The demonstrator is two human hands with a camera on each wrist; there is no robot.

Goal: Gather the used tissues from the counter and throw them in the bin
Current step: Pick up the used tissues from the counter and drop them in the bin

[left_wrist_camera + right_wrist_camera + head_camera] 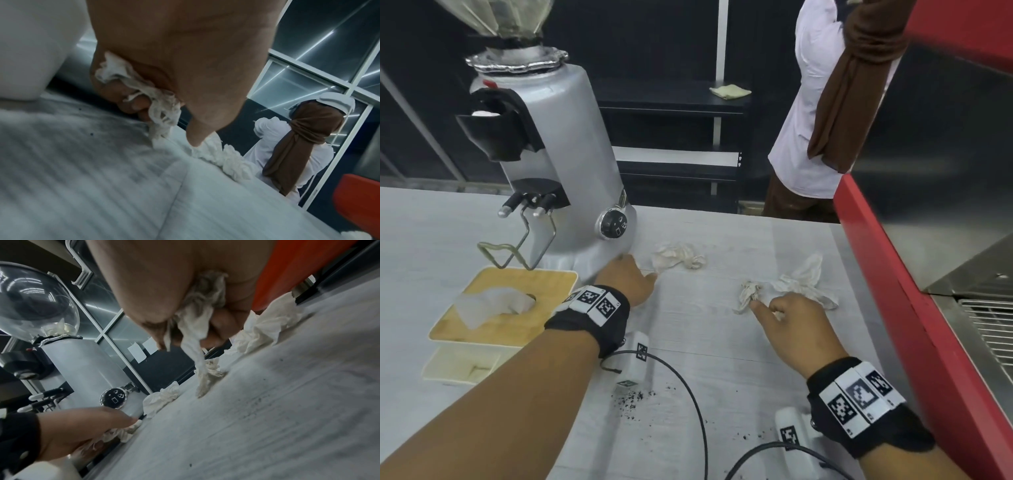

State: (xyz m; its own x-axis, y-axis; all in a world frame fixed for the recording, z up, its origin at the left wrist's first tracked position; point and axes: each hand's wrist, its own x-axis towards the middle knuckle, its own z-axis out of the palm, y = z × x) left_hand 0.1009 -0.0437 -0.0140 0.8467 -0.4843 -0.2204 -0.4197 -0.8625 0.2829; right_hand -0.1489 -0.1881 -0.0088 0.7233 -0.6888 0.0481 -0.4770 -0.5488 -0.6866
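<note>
On the white counter (705, 342), my left hand (640, 274) sits beside the grinder base. The left wrist view shows its curled fingers (131, 104) gripping a crumpled tissue (123, 76), with the thumb tip touching a second tissue (226, 159) (676, 257) on the counter. My right hand (767, 308) grips a stained tissue (197, 318) whose tail hangs down to the counter. A small crumpled tissue (748, 294) lies at its index fingertip. A larger tissue (804, 281) (265, 327) lies just beyond the hand. No bin is in view.
A silver coffee grinder (558, 164) stands at the back left, with a wooden-topped tissue box (493, 308) in front of it. The red espresso machine (928, 308) walls the right side. Coffee grounds (633, 401) are scattered near me. A person (825, 102) stands beyond the counter.
</note>
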